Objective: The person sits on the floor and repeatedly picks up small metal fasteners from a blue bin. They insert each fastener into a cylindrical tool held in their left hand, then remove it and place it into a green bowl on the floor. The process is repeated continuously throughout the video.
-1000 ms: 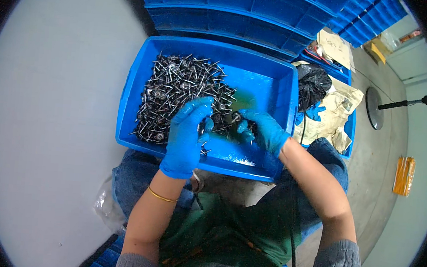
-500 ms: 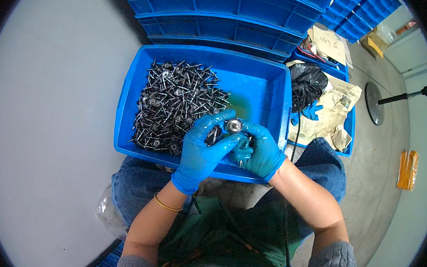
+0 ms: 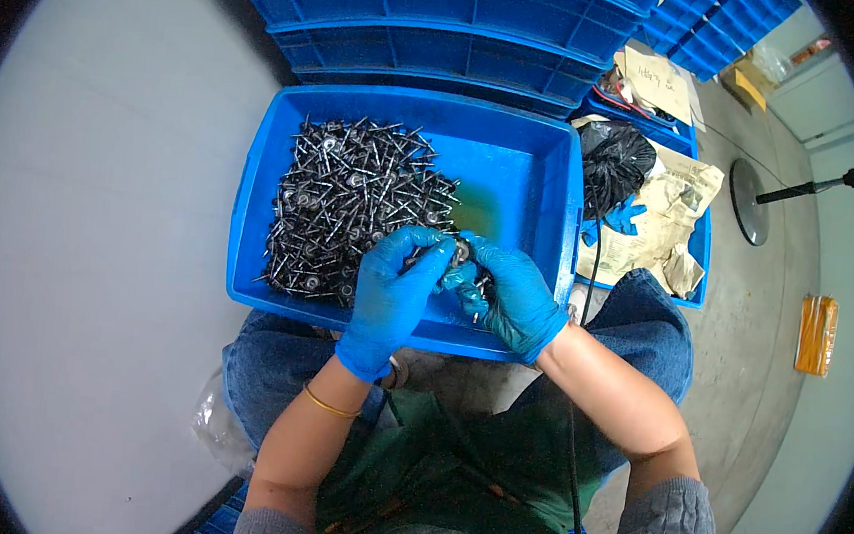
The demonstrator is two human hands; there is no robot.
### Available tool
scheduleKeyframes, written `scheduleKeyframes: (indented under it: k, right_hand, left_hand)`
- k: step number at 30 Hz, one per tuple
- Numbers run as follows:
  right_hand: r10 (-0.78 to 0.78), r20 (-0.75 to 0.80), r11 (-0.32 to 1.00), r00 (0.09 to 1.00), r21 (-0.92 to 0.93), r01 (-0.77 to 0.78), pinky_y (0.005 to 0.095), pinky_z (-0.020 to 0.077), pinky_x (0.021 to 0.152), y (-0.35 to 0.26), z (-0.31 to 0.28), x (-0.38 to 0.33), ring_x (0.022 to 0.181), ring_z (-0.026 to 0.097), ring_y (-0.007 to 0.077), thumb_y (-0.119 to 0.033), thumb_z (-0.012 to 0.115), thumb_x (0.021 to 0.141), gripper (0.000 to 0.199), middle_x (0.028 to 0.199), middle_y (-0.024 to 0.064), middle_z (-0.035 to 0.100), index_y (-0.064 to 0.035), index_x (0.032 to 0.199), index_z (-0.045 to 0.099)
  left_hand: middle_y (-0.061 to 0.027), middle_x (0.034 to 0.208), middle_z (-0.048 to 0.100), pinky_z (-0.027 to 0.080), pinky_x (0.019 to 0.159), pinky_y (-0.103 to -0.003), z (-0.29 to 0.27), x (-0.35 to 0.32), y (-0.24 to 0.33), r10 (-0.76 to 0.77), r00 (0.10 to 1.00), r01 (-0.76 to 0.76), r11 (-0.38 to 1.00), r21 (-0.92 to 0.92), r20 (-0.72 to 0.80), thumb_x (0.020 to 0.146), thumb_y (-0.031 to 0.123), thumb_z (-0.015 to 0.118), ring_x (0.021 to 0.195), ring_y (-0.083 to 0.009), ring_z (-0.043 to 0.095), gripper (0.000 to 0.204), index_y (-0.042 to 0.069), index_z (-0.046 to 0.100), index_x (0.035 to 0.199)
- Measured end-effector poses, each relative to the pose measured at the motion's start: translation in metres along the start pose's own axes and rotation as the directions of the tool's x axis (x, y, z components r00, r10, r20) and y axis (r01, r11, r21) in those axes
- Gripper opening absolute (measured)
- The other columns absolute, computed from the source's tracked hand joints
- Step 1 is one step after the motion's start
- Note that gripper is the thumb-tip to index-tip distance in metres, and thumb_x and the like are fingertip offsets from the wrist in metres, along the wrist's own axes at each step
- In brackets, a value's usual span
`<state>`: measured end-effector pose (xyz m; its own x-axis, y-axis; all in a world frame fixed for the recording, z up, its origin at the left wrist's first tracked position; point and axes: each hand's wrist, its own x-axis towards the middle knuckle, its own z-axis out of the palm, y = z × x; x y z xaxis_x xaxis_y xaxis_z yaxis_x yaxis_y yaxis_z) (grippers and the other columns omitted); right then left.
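A blue plastic tub point(image 3: 551, 217) stands in front of me, with a heap of dark metal parts point(image 3: 352, 196) with thin shiny shafts filling its left side. Over the front of the tub, my right hand point(image 3: 517, 299), in a wet blue glove, grips a round-headed metal part point(image 3: 461, 254). A thin shiny end pokes out below those curled fingers. Close beside it, my gloved left hand point(image 3: 385, 289) has thumb and forefinger pinched together at the heap's edge. Whatever lies in that pinch is hidden by the fingers.
Brownish liquid point(image 3: 481, 213) pools on the tub's floor. Stacked blue crates point(image 3: 437, 17) rise behind it. To the right, a black plastic bag point(image 3: 615, 166) and crumpled paper point(image 3: 677, 206) lie in another blue tray. A black cable point(image 3: 577, 460) hangs beside my right arm.
My left fingers have drawn back left from the round-headed part and closed into a pinch. The part has tilted and sunk slightly between my right fingers.
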<state>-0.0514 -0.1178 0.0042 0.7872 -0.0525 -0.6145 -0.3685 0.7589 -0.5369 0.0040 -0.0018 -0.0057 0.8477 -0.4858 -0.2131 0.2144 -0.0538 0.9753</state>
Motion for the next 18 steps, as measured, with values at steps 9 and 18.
scheduleKeyframes:
  k: [9,18]
  right_hand:
    - [-0.42,0.08,0.827,0.904,-0.377,0.418,0.0169,0.039,0.049,0.006,-0.006,0.008,0.056,0.048,0.004,-0.017,0.05,0.083,0.015,0.071,0.0012,0.056,-0.0039,0.089,0.055]
    - [-0.365,0.256,0.821,0.895,-0.364,0.439,0.0177,0.0425,0.057,0.004,-0.011,0.005,0.065,0.05,0.0039,-0.009,0.051,0.081,0.027,0.082,0.0005,0.056,-0.0019,0.107,0.05]
  left_hand:
    - [0.0,0.066,0.055,0.038,0.048,-0.016,0.007,0.0,-0.001,-0.024,0.996,0.023,1.0,-0.007,-0.082,0.076,0.007,0.056,0.055,-0.0026,0.047,0.007,0.003,0.056,0.082]
    - [0.0014,0.065,0.054,0.034,0.045,-0.015,0.0,0.0,0.0,-0.073,0.997,0.062,0.972,-0.228,-0.041,0.077,0.007,0.055,0.053,-0.0021,0.045,0.007,0.003,0.058,0.083]
